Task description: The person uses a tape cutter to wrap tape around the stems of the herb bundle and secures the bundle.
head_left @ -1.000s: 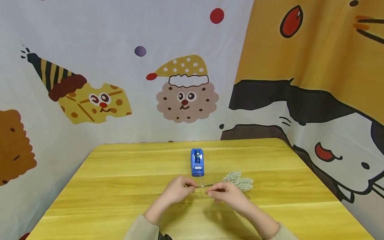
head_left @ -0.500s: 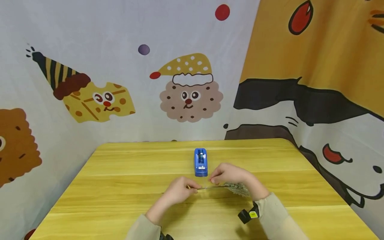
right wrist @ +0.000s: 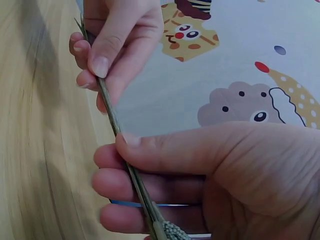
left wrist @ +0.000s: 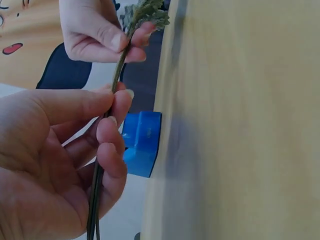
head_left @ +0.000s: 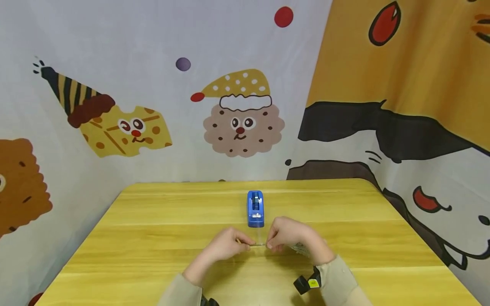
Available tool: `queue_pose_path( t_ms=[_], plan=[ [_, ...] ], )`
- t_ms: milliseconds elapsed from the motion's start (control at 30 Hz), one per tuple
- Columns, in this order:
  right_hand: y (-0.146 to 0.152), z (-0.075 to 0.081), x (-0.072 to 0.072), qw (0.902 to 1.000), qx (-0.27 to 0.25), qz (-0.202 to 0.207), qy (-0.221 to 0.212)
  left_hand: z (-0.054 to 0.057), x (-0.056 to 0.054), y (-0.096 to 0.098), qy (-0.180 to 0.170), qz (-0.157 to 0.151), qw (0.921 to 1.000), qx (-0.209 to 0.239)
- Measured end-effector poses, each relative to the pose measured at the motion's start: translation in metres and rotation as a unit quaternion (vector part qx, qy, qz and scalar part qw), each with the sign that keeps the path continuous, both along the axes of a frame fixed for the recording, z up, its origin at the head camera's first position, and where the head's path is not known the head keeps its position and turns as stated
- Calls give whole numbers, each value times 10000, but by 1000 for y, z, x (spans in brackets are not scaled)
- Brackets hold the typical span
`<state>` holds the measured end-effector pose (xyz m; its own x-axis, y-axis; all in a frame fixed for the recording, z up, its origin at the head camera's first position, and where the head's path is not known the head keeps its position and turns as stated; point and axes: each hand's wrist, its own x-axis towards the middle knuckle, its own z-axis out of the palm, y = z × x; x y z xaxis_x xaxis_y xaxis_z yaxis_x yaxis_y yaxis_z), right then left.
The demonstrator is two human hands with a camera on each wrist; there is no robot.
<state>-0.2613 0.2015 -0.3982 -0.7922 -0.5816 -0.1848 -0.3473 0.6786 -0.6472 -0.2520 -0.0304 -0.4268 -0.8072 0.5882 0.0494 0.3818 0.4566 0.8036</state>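
A bundle of thin green-brown stems [right wrist: 111, 111] lies crosswise between both hands above the table. My left hand [head_left: 229, 245] pinches the stems between thumb and fingers; in the left wrist view their lower ends run down past the curled fingers. Close beside it, my right hand [head_left: 289, 233] pinches the same bundle nearer the pale green flower heads [left wrist: 145, 12], which it partly hides in the head view. Just beyond the hands stands a blue tape dispenser [head_left: 255, 210]. A faint clear strip of tape [head_left: 258, 233] stretches from its front towards the stems.
The wood-grain table [head_left: 172, 212] extends on both sides of the hands. Behind it hangs a cartoon-printed curtain [head_left: 153, 42]. A black wrist camera [head_left: 302, 284] sits below the right sleeve [head_left: 340, 278].
My right hand has reached up over the flower heads towards the dispenser, then come down onto the stems beside the left hand. The left hand keeps its hold. The view has shifted slightly.
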Motion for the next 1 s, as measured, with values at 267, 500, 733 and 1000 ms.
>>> queue_pose_path(
  t_ms=[267, 500, 733, 1000],
  plan=[
    [-2, 0, 5, 9995, -178, 6, 272, 11, -15, -1, -536, -604, 9960, -382],
    [-5, -1, 5, 9991, -206, -37, 358, 18, -18, -3, -874, -962, 9903, -500],
    [-6, -4, 3, 9990, -196, -73, 397, 17, -18, -5, -877, -984, 9900, -502],
    [-5, 2, 5, 9990, -209, -13, 383, 17, -20, -4, -458, -877, 9943, -394]
  ],
)
